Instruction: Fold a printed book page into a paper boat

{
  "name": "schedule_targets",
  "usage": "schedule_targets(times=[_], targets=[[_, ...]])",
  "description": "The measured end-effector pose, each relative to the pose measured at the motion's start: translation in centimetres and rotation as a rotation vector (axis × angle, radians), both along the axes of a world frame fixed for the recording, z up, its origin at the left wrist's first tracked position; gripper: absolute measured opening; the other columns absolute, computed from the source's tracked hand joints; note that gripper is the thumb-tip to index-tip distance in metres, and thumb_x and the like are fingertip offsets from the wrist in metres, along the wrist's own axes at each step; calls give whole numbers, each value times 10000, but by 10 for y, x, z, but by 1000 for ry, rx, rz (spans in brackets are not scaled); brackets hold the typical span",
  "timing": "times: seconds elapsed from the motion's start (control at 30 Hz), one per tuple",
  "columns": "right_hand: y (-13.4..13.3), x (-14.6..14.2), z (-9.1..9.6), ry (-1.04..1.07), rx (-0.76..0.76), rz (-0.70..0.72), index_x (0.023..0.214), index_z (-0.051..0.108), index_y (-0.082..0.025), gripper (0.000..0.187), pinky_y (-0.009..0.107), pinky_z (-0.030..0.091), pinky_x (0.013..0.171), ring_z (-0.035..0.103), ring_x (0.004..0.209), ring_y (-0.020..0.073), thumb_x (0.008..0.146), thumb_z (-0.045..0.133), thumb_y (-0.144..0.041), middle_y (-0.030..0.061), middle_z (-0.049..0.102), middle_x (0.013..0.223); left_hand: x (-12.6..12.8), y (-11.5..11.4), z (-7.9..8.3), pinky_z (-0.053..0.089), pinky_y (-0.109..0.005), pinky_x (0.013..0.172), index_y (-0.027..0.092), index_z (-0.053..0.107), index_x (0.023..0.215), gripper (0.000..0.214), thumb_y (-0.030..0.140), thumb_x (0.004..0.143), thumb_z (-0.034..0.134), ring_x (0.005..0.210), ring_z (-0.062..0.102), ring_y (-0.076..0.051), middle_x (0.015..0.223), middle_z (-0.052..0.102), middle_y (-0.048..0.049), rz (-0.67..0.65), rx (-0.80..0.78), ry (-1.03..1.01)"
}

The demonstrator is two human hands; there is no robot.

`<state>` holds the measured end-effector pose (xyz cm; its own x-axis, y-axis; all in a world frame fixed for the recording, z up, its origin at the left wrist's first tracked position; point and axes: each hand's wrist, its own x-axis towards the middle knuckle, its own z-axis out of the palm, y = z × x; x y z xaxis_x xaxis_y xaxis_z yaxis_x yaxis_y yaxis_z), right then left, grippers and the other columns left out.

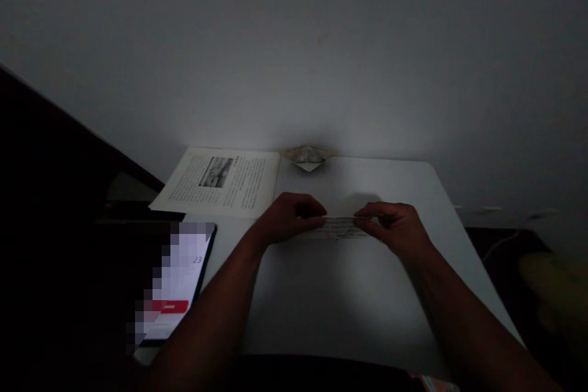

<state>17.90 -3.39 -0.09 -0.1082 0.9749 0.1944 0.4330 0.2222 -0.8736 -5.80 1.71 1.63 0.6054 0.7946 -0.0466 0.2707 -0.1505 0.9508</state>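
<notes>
Head view; folded paper (339, 228) between left hand (290, 218) and right hand (395, 228); each in a pinch on one end

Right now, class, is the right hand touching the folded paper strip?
Touching. The head view shows the right hand pinching one end of the folded paper strip, and the left hand pinching the other.

Table (349, 306) — folded paper (340, 228), page (225, 182), tablet (177, 285) (lit), paper boat (309, 157).

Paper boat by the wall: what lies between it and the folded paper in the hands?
Only bare table lies between the paper boat and the folded paper, as the head view shows.
</notes>
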Motion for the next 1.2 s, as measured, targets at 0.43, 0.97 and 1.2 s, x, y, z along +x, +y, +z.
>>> schedule_targets(times=[0.43, 0.97, 1.2], targets=[[7, -19, -22, 696, -108, -52, 741, 712, -200, 165, 319, 530, 649, 641, 636, 157, 683, 741, -352, 27, 700, 697, 32, -17, -13, 426, -209, 545, 127, 685, 740, 200, 312, 674, 720, 577, 564, -101, 656, 651, -7, 218, -116, -256], [-5, -44, -7, 437, -280, -30, 794, 722, -182, 243, 294, 521, 588, 625, 597, 157, 642, 749, -369, 17, 698, 677, 47, -26, -15, 386, -210, 571, 166, 542, 719, 235, 296, 886, 440, 559, 515, -93, 615, 565, 19, 337, 432, 10], [-3, -45, -5, 499, -278, 42, 896, 708, -218, 258, 360, 520, 813, 665, 803, 182, 656, 742, -305, 31, 722, 855, 43, -23, -17, 377, -201, 527, 167, 547, 723, 256, 322, 895, 440, 531, 515, -88, 596, 560, 22, 453, 461, -7]])
